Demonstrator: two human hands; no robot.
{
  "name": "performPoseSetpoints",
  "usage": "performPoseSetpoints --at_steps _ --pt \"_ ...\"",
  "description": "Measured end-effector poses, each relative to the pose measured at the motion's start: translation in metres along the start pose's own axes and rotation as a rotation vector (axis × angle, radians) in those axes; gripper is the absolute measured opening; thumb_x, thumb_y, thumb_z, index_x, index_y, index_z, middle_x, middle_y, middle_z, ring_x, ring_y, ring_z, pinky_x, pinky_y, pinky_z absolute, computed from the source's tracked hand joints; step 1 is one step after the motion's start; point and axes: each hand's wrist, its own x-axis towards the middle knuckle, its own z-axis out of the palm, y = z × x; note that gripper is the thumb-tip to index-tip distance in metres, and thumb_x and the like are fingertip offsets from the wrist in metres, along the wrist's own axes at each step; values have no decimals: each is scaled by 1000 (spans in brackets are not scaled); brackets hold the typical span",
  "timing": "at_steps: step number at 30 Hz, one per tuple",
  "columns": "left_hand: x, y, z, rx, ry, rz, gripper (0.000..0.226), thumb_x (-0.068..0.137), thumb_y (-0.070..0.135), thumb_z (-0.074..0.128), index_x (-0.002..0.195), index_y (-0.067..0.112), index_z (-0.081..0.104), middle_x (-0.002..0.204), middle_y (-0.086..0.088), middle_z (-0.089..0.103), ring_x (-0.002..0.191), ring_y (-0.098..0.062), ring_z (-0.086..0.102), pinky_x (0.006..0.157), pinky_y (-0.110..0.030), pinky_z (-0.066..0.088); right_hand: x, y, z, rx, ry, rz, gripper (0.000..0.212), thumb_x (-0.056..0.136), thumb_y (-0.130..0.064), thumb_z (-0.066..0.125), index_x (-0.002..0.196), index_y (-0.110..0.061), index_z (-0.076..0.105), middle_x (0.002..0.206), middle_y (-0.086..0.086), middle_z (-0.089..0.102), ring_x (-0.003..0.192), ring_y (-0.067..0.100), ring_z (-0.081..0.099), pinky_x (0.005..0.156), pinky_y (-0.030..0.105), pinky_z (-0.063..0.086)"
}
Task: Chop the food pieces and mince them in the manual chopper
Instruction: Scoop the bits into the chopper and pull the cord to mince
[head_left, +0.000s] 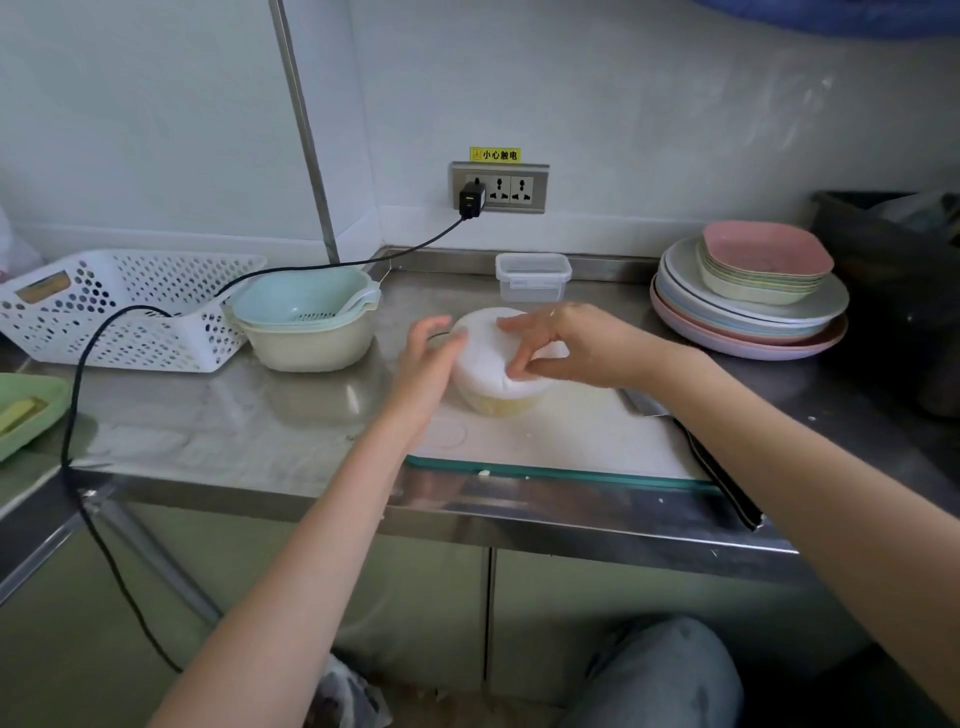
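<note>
chopper (496, 361): sitting upright on the white board (561, 441), near its back edge, pretty much centre of the counter (260, 431). White lid is on, clear bowl underneath.

food: you can see pale yellowish bits through the bowl wall just below the lid. Can't tell how fine they are from here.

progress: looks to me like the chopping part is done. Board has only a few crumbs left, and the food's already inside with the lid on. What's left is the actual mincing, or more of it, hard to say which.

which way it points: it's round, so no real front. Its axis runs straight up and down, lid facing up. I can't make out the pull handle or cord, your fingers cover that part.

right hand (566, 345): draped over the lid from the right, fingers curled down over the top and near edge, so you're grasping the lid.

left hand (428, 358): against the left side of the chopper, fingers straight-ish and loose. Reads as steadying it, not clamped round it.

knife (696, 447): lying on the right edge of the board, handle toward you and poking past the counter edge. I'd watch that one, easy to bump.

further out: stacked bowls (309, 325) and a white basket (124, 312) to the left, clear box (532, 275) behind, plates (748, 301) to the right.
</note>
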Motion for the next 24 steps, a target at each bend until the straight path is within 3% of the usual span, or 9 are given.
performPoseSetpoints --at_steps 2,6,9,11,13,16,20,22,24 --pt "-3 -3 2 172 -2 58 25 86 38 56 111 36 52 122 -11 54 100 -18 55 89 -31 44 -1 -1 6 9 -5 8 32 84 1 56 102 -19 73 123 -4 64 133 3 38 91 -1 27" --pt "6 22 3 344 -50 252 47 77 37 48 124 41 54 125 5 46 127 -19 39 107 -36 33 -15 8 12 -111 95 -12 26 80 -15 67 103 -25 72 137 1 52 129 16 41 105 28 31" --pt "20 45 20 502 -245 261 52 75 55 49 124 41 56 136 8 49 134 -15 36 114 -38 27 -22 9 25 -151 248 -32 18 76 -22 76 93 -16 72 111 3 59 104 24 51 92 36 41" --pt "25 54 35 573 -380 216 40 81 61 50 112 40 64 129 8 58 128 -12 46 112 -36 29 -20 7 35 -155 324 -45 16 75 -21 74 84 -10 68 97 3 58 93 27 52 83 41 45" --pt "30 56 47 678 -427 141 32 90 59 45 95 37 67 114 8 65 115 -16 56 103 -36 38 -17 6 42 -191 385 -28 18 73 -20 72 80 -5 64 94 6 60 90 29 52 78 41 45" --pt "36 52 49 1058 -349 227 33 87 58 39 106 42 61 119 3 56 109 -22 54 85 -35 40 -17 3 44 -243 387 -65 18 76 -15 70 83 -1 61 99 10 61 89 30 51 76 36 42" --pt "34 50 46 1020 -338 225 43 87 69 39 116 43 58 124 6 49 100 -16 50 79 -31 31 -48 17 24 -299 279 -82 33 87 -37 59 67 -15 46 68 -4 47 66 21 47 60 35 36" --pt "34 51 47 1042 -338 224 45 87 70 39 117 42 58 126 5 49 100 -15 48 80 -30 29 -83 33 12 -399 319 -1 49 88 -55 44 58 -18 34 56 -3 37 54 20 38 51 33 28" --pt "34 52 48 1057 -338 220 48 85 71 41 118 41 58 127 3 49 113 -21 48 83 -31 28 -115 44 6 -429 394 55 56 89 -58 40 51 -18 26 47 -4 27 46 21 30 49 27 17"
